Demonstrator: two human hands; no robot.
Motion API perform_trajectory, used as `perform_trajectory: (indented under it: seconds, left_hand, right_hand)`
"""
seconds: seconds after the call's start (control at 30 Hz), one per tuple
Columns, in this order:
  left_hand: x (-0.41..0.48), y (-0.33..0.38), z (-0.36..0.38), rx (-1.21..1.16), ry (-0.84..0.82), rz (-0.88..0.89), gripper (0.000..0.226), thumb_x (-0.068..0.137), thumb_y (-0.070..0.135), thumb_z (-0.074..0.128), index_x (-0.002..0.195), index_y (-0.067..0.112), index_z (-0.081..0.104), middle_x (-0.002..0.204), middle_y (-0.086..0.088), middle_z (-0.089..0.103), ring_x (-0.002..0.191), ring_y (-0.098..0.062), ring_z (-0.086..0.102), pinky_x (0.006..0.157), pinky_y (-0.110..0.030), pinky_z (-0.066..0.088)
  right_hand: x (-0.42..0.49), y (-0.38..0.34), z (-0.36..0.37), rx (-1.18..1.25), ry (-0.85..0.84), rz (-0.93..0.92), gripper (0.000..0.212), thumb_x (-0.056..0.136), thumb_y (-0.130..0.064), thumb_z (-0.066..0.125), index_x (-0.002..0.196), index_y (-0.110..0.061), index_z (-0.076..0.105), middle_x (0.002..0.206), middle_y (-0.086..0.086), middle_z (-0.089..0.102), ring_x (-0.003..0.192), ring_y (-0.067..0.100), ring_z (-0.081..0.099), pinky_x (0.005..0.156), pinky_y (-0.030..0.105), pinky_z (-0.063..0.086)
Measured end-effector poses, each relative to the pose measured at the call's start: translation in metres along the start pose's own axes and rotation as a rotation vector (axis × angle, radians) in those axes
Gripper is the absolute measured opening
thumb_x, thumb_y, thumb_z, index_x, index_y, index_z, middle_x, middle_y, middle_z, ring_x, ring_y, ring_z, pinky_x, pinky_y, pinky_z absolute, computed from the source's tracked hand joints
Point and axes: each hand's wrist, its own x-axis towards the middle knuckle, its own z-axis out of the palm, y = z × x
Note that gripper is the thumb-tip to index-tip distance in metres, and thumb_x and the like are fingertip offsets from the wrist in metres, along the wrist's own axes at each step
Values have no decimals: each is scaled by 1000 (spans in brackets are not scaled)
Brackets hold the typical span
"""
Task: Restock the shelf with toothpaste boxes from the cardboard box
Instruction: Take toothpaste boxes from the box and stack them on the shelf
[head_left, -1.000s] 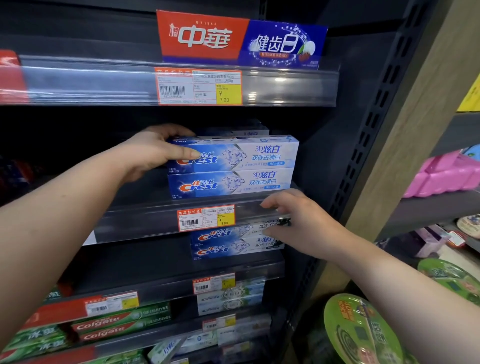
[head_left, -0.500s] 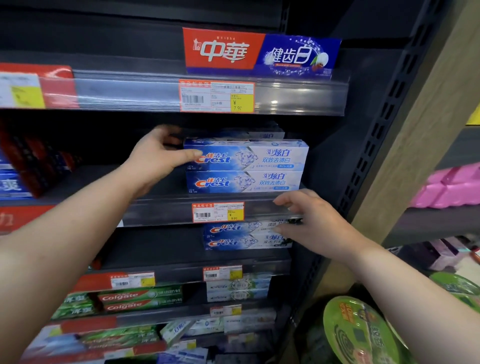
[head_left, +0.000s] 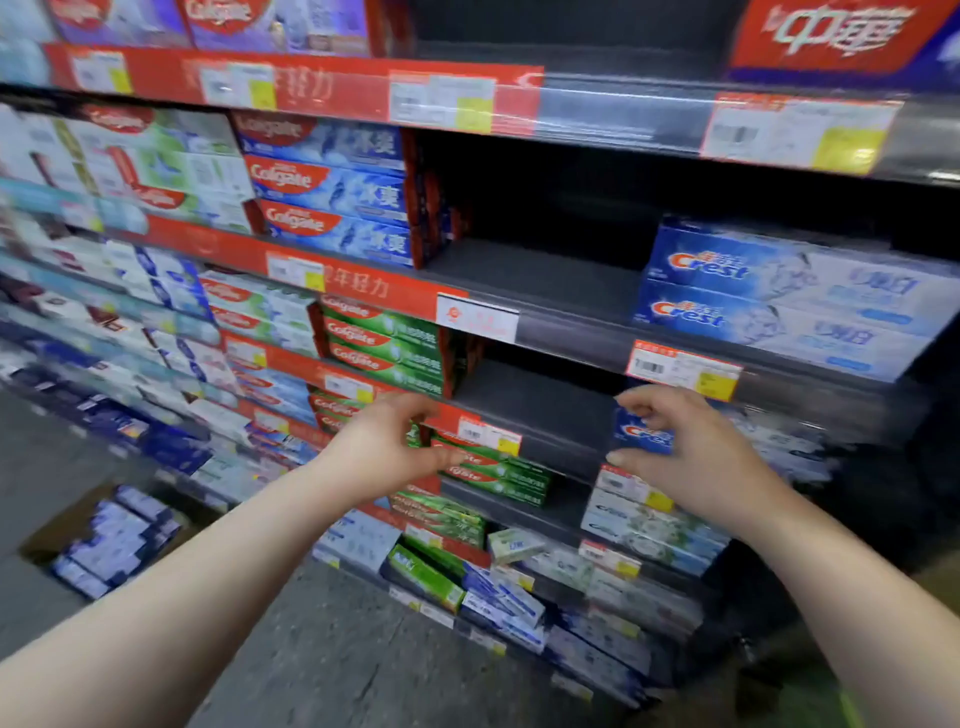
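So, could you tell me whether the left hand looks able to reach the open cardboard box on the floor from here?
Probably yes: the left hand is empty, and nothing lies between it and the open cardboard box down to its left.

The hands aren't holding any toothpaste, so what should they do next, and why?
Probably turn and reach the left hand down to the cardboard box on the floor for more toothpaste. Both it and the right hand look open and empty, the box still holds packs, and the shelf left of the Crest boxes is bare.
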Motion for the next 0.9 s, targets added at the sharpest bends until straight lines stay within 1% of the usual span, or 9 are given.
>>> perform_trajectory:
  seconds: [0.1,0.27,0.37,0.43,0.5,0.6,0.67,0.77,0.9]
  left_hand:
    - [-30,-54,-23,55,12,-101,59,71,41,73,122,16,56,122,-3,57,113,-19,54,91,-25,41]
    - [-86,-159,-71,52,54,-248,51,71,37,75,113,13,61,113,-4,62,108,-17,57,91,-26,43]
    - [-126,-228,-107,32,78,-371,62,65,47,76,115,13,59,117,-5,62,109,-17,57,96,-30,45]
    - [-154,-277,-134,35,87,-427,64,67,48,75,119,14,58,120,-5,60,111,-17,57,97,-29,44]
    - [-181,-324,-162,39,97,-480,64,68,49,73,120,16,57,121,-4,58,111,-16,56,97,-26,42]
    - [-218,-387,-200,45,120,-574,57,71,44,73,119,17,57,120,-5,58,109,-18,57,94,-25,42]
    - [-237,-421,-221,4,164,-638,58,69,46,74,117,15,59,118,-7,59,107,-20,58,92,-27,43]
    - [-257,-462,-243,-38,207,-712,55,70,45,74,115,15,60,117,-7,59,104,-20,58,91,-27,43]
    - [-269,-512,-260,-78,199,-789,53,74,39,73,118,14,57,118,-7,57,106,-20,56,91,-25,41]
  right_hand:
    - [10,-32,39,-19,-106,-31,49,77,-23,71,122,-26,50,114,-9,44,110,11,49,92,23,35]
    - [28,-109,123,-46,-278,-77,51,78,-28,70,124,-29,48,118,-12,42,118,10,46,97,26,35]
    - [36,-168,186,-71,-346,-150,54,77,-28,70,126,-26,48,125,-7,47,118,12,48,99,25,35]
    - [38,-211,229,-84,-389,-183,54,77,-29,71,126,-26,47,121,-8,47,118,10,48,100,23,34]
    - [39,-253,274,-72,-419,-217,53,77,-29,71,124,-26,48,114,-10,45,114,9,48,97,22,34]
    - [41,-308,336,-63,-474,-241,50,78,-25,70,123,-23,49,113,-7,47,105,7,46,89,19,32]
    - [41,-341,370,-73,-516,-248,50,78,-25,70,124,-21,50,115,-4,49,109,11,49,84,17,30]
    - [45,-380,411,-112,-598,-266,52,79,-27,70,126,-19,49,122,0,52,115,13,49,83,14,30]
    - [69,-417,460,-146,-682,-244,52,77,-27,71,124,-18,50,122,1,53,108,13,51,84,16,33]
